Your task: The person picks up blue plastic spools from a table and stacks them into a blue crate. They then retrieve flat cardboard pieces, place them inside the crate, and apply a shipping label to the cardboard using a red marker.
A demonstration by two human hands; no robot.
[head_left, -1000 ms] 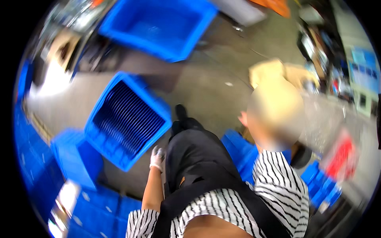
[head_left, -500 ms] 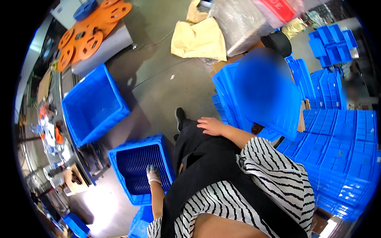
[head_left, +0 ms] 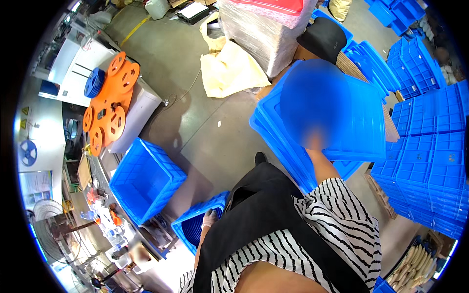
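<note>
My left hand [head_left: 210, 218], in a pale glove, lies at the inner right side of a blue plastic bin [head_left: 179, 223]. Its fingers look stretched out, small in the view, and I see nothing held in them. Inside the bin, a row of thin dark blue discs [head_left: 191, 229] stands on edge. My bare right hand [head_left: 315, 140] reaches forward over a pile of blue plastic lids [head_left: 361, 122]. A blurred patch covers its fingers, so their grip and whether they touch the top lid are hidden.
An open blue bin [head_left: 146, 183] stands ahead on the left beside a cluttered workbench [head_left: 105, 210]. Farther off are orange reels [head_left: 117, 124] on a white machine. Stacked blue crates [head_left: 425, 171] rise at the right. A cream sack [head_left: 234, 71] lies by a wrapped block [head_left: 261, 36].
My right hand has moved from my thigh out over the lids. My left hand has shifted toward the bin's right side. The view has turned, bringing the wrapped block and crates into different positions.
</note>
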